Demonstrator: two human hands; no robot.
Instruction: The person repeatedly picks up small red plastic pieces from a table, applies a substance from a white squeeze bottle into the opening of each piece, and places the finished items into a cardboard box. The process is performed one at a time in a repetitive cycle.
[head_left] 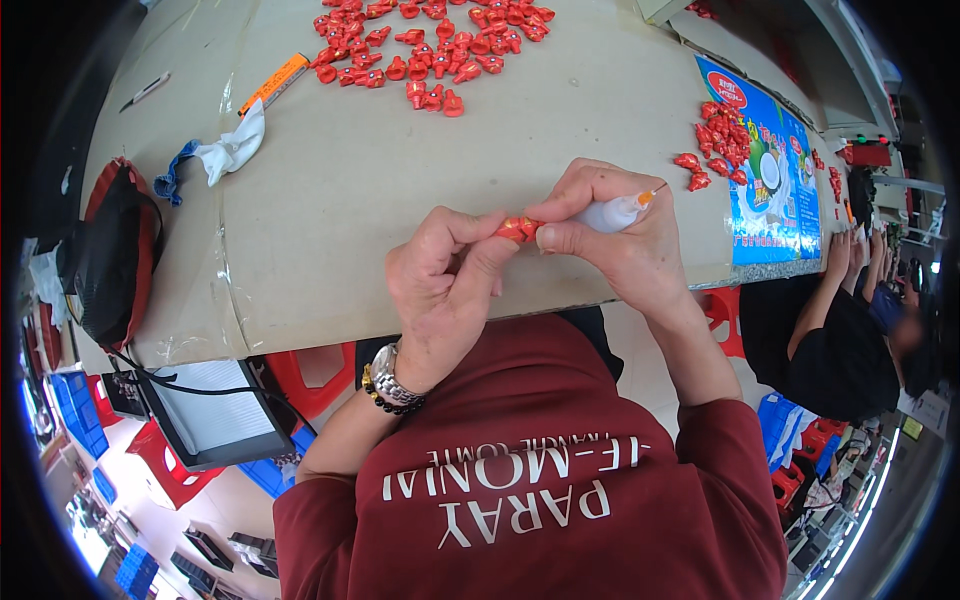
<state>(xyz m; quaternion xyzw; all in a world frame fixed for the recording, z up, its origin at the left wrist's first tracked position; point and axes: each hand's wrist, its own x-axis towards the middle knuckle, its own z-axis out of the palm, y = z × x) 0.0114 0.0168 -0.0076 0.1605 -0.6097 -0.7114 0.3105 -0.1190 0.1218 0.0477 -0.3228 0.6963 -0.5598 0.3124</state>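
My left hand pinches a small red plastic part between thumb and fingers, just above the near edge of the cardboard-covered table. My right hand touches the same part with its fingertips and holds a small white squeeze bottle with an orange nozzle that points right. A metal watch and a bead bracelet sit on my left wrist. A heap of several red parts lies at the table's far side.
A smaller pile of red parts lies by a blue printed sheet at the right. A white rag, an orange cutter and a black-and-red bag are at the left. Another person sits at the right.
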